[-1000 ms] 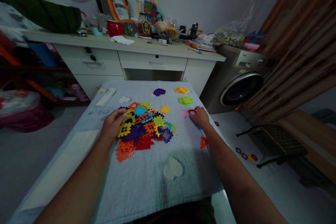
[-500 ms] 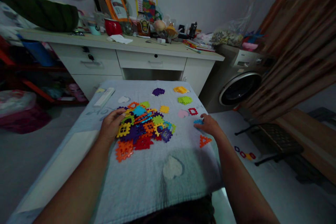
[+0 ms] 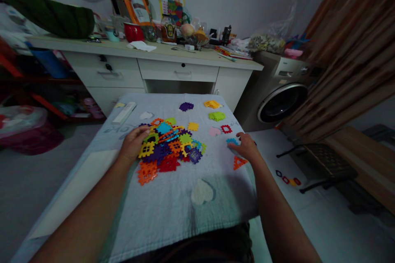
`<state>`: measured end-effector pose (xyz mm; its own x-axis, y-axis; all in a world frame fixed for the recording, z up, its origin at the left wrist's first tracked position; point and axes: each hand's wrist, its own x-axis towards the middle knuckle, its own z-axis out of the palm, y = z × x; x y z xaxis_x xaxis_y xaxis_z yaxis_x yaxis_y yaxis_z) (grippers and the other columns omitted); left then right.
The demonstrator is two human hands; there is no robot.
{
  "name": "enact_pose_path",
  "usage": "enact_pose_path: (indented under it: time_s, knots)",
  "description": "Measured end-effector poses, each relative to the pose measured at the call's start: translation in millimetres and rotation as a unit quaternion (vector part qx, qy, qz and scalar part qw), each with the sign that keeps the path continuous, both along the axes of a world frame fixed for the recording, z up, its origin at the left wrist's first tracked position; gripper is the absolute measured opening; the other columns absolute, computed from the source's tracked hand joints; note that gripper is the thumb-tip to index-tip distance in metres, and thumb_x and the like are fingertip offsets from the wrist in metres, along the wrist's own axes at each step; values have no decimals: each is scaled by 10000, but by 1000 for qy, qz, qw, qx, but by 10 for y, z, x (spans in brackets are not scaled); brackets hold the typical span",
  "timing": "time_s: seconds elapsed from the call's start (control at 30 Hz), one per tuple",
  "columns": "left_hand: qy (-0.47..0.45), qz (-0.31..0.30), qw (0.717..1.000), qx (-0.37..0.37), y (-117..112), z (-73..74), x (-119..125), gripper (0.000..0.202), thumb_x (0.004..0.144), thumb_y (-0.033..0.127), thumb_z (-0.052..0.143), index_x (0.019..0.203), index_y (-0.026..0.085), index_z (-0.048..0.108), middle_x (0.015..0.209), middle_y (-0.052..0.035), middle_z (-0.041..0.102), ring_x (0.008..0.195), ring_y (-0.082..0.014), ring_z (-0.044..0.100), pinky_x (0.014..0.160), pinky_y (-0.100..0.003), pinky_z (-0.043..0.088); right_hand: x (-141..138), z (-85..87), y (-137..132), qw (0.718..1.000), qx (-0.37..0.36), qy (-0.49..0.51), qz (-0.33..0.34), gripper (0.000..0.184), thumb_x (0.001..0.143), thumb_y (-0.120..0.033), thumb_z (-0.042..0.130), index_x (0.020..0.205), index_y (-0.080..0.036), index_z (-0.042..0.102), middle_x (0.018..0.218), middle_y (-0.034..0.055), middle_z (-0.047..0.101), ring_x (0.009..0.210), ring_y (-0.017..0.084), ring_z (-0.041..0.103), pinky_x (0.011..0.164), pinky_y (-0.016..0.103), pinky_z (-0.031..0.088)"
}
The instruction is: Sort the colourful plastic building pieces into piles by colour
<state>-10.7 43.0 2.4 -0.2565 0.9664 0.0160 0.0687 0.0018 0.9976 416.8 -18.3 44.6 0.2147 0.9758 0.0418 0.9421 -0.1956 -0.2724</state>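
A heap of toothed plastic building pieces (image 3: pixel 166 148) in orange, yellow, red, purple, blue and green lies on the cloth-covered table (image 3: pixel 160 218). My left hand (image 3: pixel 135 143) rests against the heap's left side, fingers loosely bent over its edge pieces; I make out no piece held in it. At the table's right, my right hand (image 3: pixel 247 146) is open beside a blue piece (image 3: pixel 232 141), its fingers apart and the thumb close to that piece. Just nearer to me lies an orange triangle piece (image 3: pixel 239 163), and farther off a red frame piece (image 3: pixel 226 129).
Purple (image 3: pixel 186 107), yellow (image 3: pixel 212 104) and green piles (image 3: pixel 217 116) sit toward the table's far side. A single yellow piece (image 3: pixel 193 126) lies behind the heap. A long white box (image 3: pixel 124 113) is at far left. Beyond stand a cluttered counter (image 3: pixel 173 51) and a washing machine (image 3: pixel 282 90).
My right hand has come off the blue piece, its fingers opening and shifting slightly right; more of that piece shows. My left hand stays at the heap. The view has shifted slightly.
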Motion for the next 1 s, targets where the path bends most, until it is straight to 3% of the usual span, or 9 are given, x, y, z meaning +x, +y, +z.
enact_pose_path:
  time_s: [0.07, 0.2, 0.37, 0.47, 0.6, 0.83, 1.0]
  knots:
    - [-5, -13, 1000, -18, -18, 52, 8, 428, 635, 468, 714, 960, 193, 681, 856, -19, 711, 686, -171, 650, 602, -260, 507, -41, 63, -76, 999, 0, 7, 33, 461, 761, -459, 705, 1100, -164, 602, 1068, 112, 605, 948, 219, 609, 828, 313, 449]
    - [31, -27, 999, -22, -80, 125, 4, 435, 646, 500, 711, 969, 210, 675, 896, -23, 709, 719, -188, 655, 633, -286, 516, -316, 136, -174, 984, -6, 59, 168, 331, 792, -334, 705, 1063, -164, 621, 983, 70, 639, 872, 181, 605, 795, 284, 446]
    - [181, 27, 982, 43, -193, 101, -31, 392, 712, 491, 688, 1017, 245, 673, 1116, -69, 647, 1057, -279, 606, 895, -400, 492, -876, 92, -14, 953, 26, 78, 292, 211, 871, -222, 609, 1070, -169, 656, 1039, 88, 660, 967, 189, 596, 882, 306, 425]
    - [244, 35, 966, 80, -279, 65, -10, 385, 749, 468, 668, 1077, 268, 643, 1195, -82, 604, 1192, -303, 525, 1032, -452, 402, -1117, -13, 190, 958, 46, 39, 279, 223, 910, -219, 549, 1088, -161, 671, 1070, 121, 650, 1027, 210, 575, 917, 323, 402]
    - [276, 16, 956, 93, -370, -2, 64, 447, 785, 491, 616, 1161, 252, 593, 1224, -95, 576, 1197, -294, 521, 1049, -437, 390, -1246, -183, 367, 967, 36, 4, 251, 197, 872, -273, 609, 1011, -172, 705, 1014, 120, 645, 991, 223, 568, 886, 325, 392]
    - [285, -3, 954, 93, -394, -88, 88, 426, 803, 501, 584, 1137, 236, 593, 1218, -79, 582, 1179, -275, 536, 1057, -410, 387, -1172, -279, 399, 967, 75, 92, 224, 106, 796, -121, 573, 803, -156, 673, 866, 56, 646, 871, 169, 569, 833, 280, 383]
    - [280, -13, 955, 92, -385, -86, 67, 408, 788, 471, 591, 1120, 234, 603, 1216, -76, 578, 1172, -275, 539, 1058, -410, 388, -1162, -304, 374, 963, 93, 97, 233, 170, 788, -251, 651, 932, -165, 681, 956, 67, 645, 940, 192, 558, 880, 311, 374]
